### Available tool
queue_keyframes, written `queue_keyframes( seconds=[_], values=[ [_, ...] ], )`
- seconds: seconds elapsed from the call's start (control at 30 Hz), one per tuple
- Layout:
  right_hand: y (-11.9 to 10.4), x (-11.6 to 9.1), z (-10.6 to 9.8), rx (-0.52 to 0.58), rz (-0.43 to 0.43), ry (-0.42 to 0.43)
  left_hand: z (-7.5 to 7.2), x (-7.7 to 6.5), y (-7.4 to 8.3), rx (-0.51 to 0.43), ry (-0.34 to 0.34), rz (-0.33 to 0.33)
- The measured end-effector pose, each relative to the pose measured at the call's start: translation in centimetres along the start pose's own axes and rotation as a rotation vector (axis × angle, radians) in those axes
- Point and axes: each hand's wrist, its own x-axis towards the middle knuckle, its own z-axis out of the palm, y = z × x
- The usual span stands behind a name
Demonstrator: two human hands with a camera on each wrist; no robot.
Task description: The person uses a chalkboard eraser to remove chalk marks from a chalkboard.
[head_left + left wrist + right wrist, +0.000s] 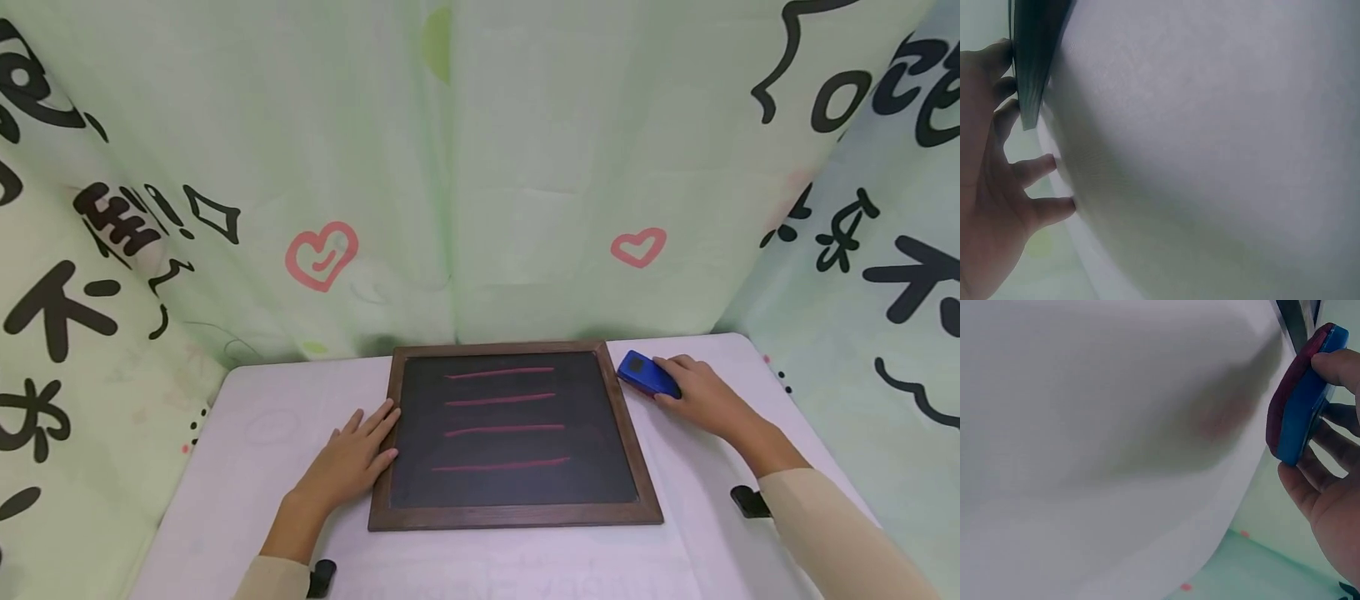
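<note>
A blackboard (510,492) in a brown wooden frame lies on the table, with several pink chalk lines drawn across it. My left hand (348,458) rests on the frame's left edge, fingers spread; in the left wrist view two fingertips (1063,205) touch the tabletop beside the frame (1032,94). Just right of the board, my right hand (701,396) grips a blue eraser (647,374). In the right wrist view, the eraser (1302,412) shows a dark red pad facing the table and sits raised above it, thumb on one side and fingers on the other.
The white table (525,567) has rounded back corners. A pale green curtain (525,167) with black lettering and pink hearts hangs behind and on both sides. A black wrist device (750,502) sits under the right sleeve.
</note>
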Motion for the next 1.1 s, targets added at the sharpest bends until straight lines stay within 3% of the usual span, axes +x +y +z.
queue_keyframes(
  seconds=[0.37,0.67,1.1],
  values=[
    [-1.4,2.7,-1.1,-0.035,-0.191,0.002,0.1,0.0,-0.2,-0.019,-0.009,0.002],
    [-2.9,5.0,-1.3,-0.038,-0.198,-0.077,-0.2,-0.1,-0.2,-0.018,-0.014,0.003],
    [-4.3,6.7,-1.3,-0.078,-0.255,-0.112,-0.1,-0.2,-0.1,-0.028,0.001,0.007]
  ],
)
